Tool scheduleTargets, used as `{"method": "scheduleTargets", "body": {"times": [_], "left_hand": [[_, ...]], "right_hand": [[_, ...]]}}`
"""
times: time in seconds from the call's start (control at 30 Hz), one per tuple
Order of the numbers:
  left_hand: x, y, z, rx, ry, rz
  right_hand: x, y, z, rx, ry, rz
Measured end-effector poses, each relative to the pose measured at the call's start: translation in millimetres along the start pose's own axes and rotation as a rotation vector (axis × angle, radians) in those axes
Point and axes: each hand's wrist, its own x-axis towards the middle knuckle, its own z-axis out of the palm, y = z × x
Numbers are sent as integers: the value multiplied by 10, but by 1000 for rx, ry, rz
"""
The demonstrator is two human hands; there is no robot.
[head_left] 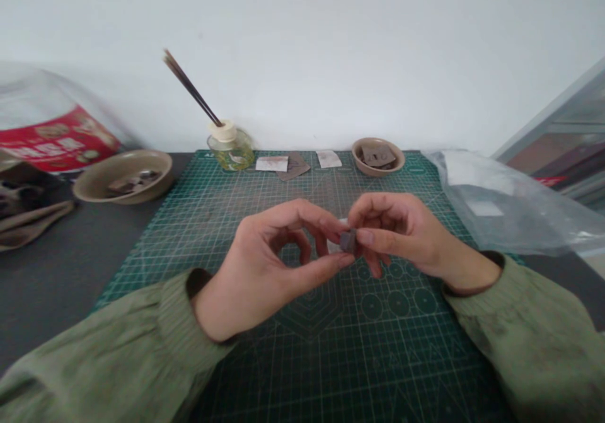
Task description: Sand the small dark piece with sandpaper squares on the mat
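Hands (255, 268), two, on one small grey piece (348, 241)

Free front mat (345, 366) — plastic bag (529, 218) right

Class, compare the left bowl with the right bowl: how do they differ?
The left bowl looks larger in the picture than the right bowl.
The left bowl stands on the dark table; the right bowl stands on the green mat.
The left bowl holds blurred small pieces; the right bowl shows a flat, marked piece.
Both are round and brownish.
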Motion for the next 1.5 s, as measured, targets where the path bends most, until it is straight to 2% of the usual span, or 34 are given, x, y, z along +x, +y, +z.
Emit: {"method": "scheduleTargets", "body": {"times": [0.37, 0.63, 0.8, 1.07, 1.5], "left_hand": [[4, 28, -19, -37, -28, 1], [0, -38, -22, -29, 19, 9], [21, -79, -27, -63, 43, -60], [43, -114, -14, -188, -5, -125], [55, -122, -48, -84, -44, -134]], "right_hand": [[13, 13, 18, 55, -47, -24], [13, 16, 40, 26, 53, -54], [19, 33, 48, 23, 88, -109], [12, 55, 44, -155, 133, -172], [1, 29, 73, -296, 203, -226]]}}
